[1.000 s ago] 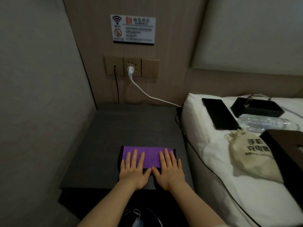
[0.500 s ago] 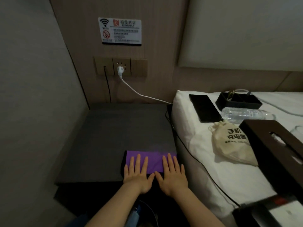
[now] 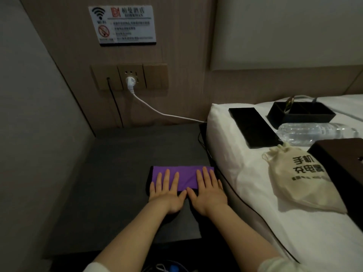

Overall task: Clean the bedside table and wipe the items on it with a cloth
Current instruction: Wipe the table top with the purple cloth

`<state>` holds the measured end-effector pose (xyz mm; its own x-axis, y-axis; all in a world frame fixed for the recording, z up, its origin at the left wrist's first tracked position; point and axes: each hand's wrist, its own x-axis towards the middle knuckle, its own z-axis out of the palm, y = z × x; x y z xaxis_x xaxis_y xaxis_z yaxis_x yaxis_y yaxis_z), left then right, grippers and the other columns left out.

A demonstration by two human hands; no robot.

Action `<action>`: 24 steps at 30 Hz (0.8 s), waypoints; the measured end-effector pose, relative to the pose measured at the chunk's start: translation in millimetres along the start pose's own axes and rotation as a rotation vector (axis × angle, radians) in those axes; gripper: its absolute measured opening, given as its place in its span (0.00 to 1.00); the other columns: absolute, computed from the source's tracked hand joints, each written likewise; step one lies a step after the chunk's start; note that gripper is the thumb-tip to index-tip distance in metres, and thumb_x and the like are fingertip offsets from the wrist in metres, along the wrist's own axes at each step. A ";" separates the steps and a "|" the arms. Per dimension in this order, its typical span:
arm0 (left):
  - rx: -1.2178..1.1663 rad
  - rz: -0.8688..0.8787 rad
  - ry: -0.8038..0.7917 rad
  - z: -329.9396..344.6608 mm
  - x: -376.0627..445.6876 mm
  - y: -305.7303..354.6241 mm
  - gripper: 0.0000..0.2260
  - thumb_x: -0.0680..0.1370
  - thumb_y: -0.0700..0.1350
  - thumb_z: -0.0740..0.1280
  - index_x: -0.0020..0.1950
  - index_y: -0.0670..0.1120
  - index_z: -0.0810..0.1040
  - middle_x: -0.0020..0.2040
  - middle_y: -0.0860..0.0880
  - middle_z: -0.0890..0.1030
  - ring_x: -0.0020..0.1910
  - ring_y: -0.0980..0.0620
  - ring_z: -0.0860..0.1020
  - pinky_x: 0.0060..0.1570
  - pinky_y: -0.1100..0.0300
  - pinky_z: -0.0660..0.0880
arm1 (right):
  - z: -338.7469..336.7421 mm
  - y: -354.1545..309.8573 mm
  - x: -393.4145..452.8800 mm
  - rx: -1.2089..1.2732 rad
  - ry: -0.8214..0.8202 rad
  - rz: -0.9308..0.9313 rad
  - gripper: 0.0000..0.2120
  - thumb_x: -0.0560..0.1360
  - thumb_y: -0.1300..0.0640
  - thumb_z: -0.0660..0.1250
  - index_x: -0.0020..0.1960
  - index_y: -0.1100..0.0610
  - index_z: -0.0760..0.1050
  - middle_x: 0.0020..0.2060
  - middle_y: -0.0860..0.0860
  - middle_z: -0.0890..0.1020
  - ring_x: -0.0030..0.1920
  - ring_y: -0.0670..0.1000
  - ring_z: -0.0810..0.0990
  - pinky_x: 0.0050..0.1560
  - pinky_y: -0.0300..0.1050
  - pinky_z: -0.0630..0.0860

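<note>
A folded purple cloth (image 3: 186, 176) with a dark edge lies on the dark grey bedside table (image 3: 121, 173), near its right side. My left hand (image 3: 167, 190) lies flat on the cloth's left half, fingers straight and spread. My right hand (image 3: 208, 190) presses flat on its right half, thumb touching my left thumb. On the white bed to the right lie a black flat device (image 3: 253, 127), a black tray (image 3: 300, 114), a clear water bottle (image 3: 314, 132), a beige drawstring bag (image 3: 302, 176) and a dark brown tissue box (image 3: 341, 165).
A wall socket panel (image 3: 129, 77) holds a white plug whose cable (image 3: 167, 114) runs down behind the bed. A black cable (image 3: 115, 107) hangs beside it. A wall closes the table's left side. A Wi-Fi sign (image 3: 121, 24) is above.
Both hands have slid the cloth away from the table's front edge, toward the wall and right side. The camera view has shifted left again.
</note>
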<state>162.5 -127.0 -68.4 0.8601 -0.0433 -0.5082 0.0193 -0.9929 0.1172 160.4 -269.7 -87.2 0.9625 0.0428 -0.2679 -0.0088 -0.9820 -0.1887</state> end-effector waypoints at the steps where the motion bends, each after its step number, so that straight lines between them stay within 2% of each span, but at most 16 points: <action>1: -0.002 -0.005 0.004 -5.1 8.6 -0.4 0.31 0.80 0.65 0.44 0.75 0.57 0.31 0.74 0.50 0.27 0.74 0.46 0.29 0.72 0.46 0.33 | -2.1 -1.3 10.0 0.006 0.009 -0.002 0.36 0.79 0.36 0.46 0.79 0.52 0.37 0.78 0.51 0.38 0.77 0.53 0.36 0.76 0.51 0.39; 13: -0.030 -0.037 0.069 -68.9 124.8 -2.8 0.30 0.80 0.65 0.45 0.76 0.58 0.35 0.77 0.50 0.31 0.76 0.45 0.32 0.73 0.47 0.35 | -36.4 -8.1 140.9 -0.013 0.032 -0.010 0.36 0.79 0.35 0.45 0.79 0.52 0.39 0.78 0.52 0.39 0.78 0.54 0.38 0.77 0.53 0.42; 24: -0.088 -0.040 0.157 -110.9 200.0 7.7 0.28 0.80 0.64 0.46 0.78 0.58 0.43 0.79 0.51 0.38 0.77 0.46 0.37 0.75 0.48 0.37 | -60.4 -5.0 232.2 0.090 0.033 0.001 0.37 0.80 0.36 0.48 0.79 0.53 0.40 0.78 0.52 0.38 0.78 0.54 0.40 0.77 0.49 0.42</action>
<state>391.2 -131.0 -74.6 0.9266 0.0202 -0.3756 0.0933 -0.9797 0.1775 400.3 -265.9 -91.4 0.9708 0.0347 -0.2374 -0.0325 -0.9614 -0.2733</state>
